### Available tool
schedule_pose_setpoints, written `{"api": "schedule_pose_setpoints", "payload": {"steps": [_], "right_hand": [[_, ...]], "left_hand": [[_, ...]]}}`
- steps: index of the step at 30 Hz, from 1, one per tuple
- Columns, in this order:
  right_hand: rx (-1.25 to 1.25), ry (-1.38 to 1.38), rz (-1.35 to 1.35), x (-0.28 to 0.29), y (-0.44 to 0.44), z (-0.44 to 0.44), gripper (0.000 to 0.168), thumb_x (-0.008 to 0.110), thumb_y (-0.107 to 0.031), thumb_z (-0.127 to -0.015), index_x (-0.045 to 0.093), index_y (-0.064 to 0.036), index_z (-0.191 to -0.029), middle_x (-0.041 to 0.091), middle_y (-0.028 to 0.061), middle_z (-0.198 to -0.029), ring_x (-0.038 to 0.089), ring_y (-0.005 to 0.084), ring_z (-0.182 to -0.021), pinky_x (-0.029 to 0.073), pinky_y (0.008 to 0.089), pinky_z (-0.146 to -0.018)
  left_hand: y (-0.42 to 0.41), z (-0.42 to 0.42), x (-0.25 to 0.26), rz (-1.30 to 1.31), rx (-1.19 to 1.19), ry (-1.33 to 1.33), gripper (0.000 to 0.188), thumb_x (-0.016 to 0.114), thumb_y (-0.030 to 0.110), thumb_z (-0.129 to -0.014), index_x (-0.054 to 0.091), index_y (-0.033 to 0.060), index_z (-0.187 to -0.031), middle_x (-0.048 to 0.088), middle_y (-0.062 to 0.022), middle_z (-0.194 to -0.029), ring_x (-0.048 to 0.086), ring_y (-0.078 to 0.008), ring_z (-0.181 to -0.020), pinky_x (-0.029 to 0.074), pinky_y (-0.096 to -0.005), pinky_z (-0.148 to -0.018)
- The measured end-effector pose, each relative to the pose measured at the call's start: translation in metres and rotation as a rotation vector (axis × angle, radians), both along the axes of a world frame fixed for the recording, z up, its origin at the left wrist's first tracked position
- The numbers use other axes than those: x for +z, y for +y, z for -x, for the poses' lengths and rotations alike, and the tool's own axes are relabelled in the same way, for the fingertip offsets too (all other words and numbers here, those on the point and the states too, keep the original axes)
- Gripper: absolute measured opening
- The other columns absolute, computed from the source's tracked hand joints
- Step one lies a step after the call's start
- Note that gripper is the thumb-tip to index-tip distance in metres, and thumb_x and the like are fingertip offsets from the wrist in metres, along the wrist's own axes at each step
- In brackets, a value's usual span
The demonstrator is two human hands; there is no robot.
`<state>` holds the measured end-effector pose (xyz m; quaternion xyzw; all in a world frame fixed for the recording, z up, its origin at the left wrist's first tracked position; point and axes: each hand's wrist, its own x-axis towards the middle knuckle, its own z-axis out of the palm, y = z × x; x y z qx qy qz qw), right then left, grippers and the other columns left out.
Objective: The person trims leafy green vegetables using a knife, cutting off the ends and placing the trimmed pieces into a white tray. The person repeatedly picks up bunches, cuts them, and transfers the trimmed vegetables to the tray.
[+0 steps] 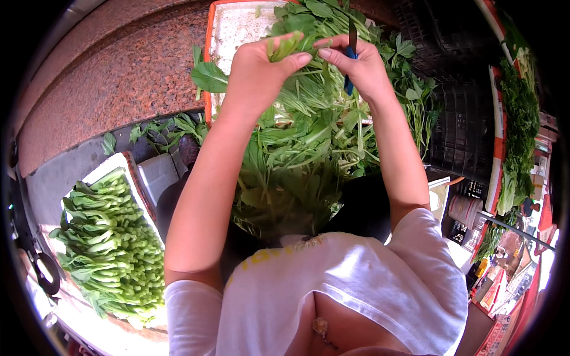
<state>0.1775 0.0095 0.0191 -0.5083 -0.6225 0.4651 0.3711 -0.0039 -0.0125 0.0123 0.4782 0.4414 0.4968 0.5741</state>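
Note:
Above a heap of loose leafy greens [307, 129], my left hand [267, 62] is closed around short green stalks [285, 48]. Close to its right, my right hand [356, 64] pinches a bit of green leaf or stem between thumb and finger. That same hand also holds a knife [351, 58] with a blue handle and a dark blade pointing up, tucked in the palm. Under both hands is a white foam box with orange tape along its rim [207, 53], and greens lie in it and spill towards my lap.
At the lower left, a white foam box [139, 189] holds neatly stacked leafy stalks [116, 249]. A red granite step [120, 80] runs along the upper left. Black plastic crates [458, 129] stand at right, with more greens [519, 129] beyond them.

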Motion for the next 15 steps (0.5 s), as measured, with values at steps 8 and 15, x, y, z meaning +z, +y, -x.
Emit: {"api": "schedule_pose_setpoints", "payload": {"steps": [8,15], "right_hand": [[-0.130,0.042,-0.038,-0.040,-0.038,-0.018,0.028,0.065,-0.019,-0.080,0.059,-0.002,-0.102,0.057,-0.0012,-0.081,0.044,0.0038,-0.065,0.033,0.0184,-0.054],[-0.042,0.250,0.402,-0.029,-0.057,-0.022,0.051,0.044,-0.035,-0.091,0.036,-0.004,-0.131,0.053,0.0014,-0.085,0.041,0.0064,-0.069,0.035,0.0192,-0.056]], "left_hand": [[-0.005,-0.011,-0.024,0.069,-0.281,0.434,0.028,0.070,0.014,-0.074,0.063,-0.0013,-0.097,0.065,-0.0051,-0.083,0.056,-0.0098,-0.076,0.043,-0.0246,-0.072],[-0.007,-0.017,-0.031,0.213,-0.172,0.193,0.028,0.069,0.011,-0.074,0.062,-0.0031,-0.097,0.063,-0.0055,-0.086,0.056,-0.0109,-0.078,0.043,-0.0249,-0.073]]}}
